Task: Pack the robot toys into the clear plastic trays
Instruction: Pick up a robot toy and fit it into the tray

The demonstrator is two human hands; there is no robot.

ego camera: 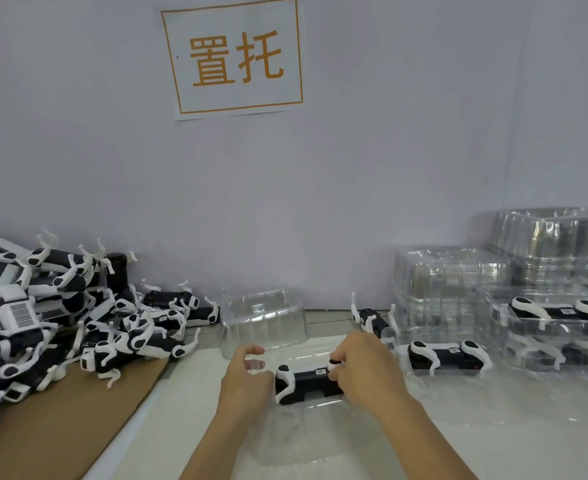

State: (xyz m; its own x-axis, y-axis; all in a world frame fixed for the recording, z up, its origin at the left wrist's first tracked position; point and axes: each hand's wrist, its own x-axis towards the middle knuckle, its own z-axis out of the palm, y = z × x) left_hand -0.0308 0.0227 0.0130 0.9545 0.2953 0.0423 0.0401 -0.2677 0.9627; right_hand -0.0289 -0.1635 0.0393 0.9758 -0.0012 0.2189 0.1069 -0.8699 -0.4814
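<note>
Lower centre: right hand (361, 368) gripping the toy (306, 381) by its right end, seating it in a tray (296, 441); left hand (247, 372) curling loosely beside it, contact unclear. Tray edges barely showing.

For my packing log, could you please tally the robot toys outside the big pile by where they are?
Toy gripped by the right hand: 1
Loose toy behind that hand: 1
Trayed toys at right, plainly seen: 2
Total: 4; a lower tray may hold another, too blurred to tell.
</note>
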